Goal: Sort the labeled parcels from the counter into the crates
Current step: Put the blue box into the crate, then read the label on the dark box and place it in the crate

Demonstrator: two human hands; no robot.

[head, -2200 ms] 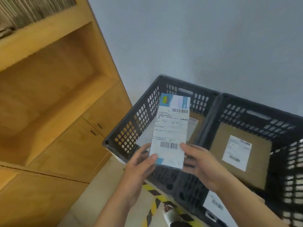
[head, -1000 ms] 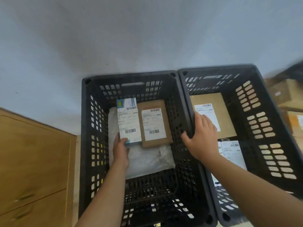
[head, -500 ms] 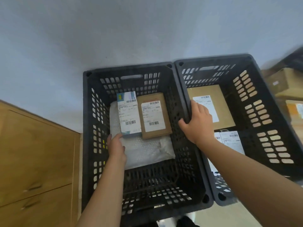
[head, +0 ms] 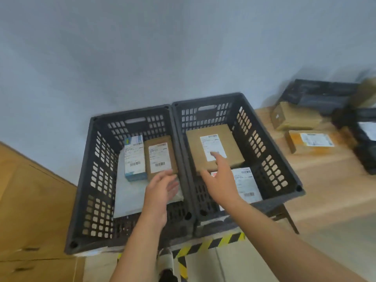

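Sorting stock, part-way through. Left crate [head: 95, 159]: holds three items. A white-and-blue parcel [head: 134, 157] and a small brown parcel [head: 159, 159] lie side by side, labels up, both on top of a white padded mailer [head: 128, 196] that covers much of the crate floor. Right crate [head: 264, 155], set flush against the first: holds two visible items. A large brown parcel [head: 213, 147] lies at the far end, label up, and a white mailer [head: 244, 184] lies nearer the person, its far edge seeming to run under the brown one. Left hand [head: 160, 188]: released, fingers loose and slightly curled, nothing in it, hanging over the near end of the small brown parcel; whether it touches is lost to blur. Right hand [head: 219, 180]: likewise empty, fingers spread, forefinger stretched across the label of the large brown parcel. Tabletop [head: 325, 180], to the right of the crates: at least two labeled parcels unsorted, a brown box [head: 293, 119] and a flat orange parcel [head: 311, 141] just beside it. Further dark crates [head: 317, 94] stand behind them, contents too blurred to list. Assessment: five parcels counted as placed, none in transit, at least two outstanding on the tabletop. The job reads as past its middle but not closed, and the next item would have to be fetched from the right.
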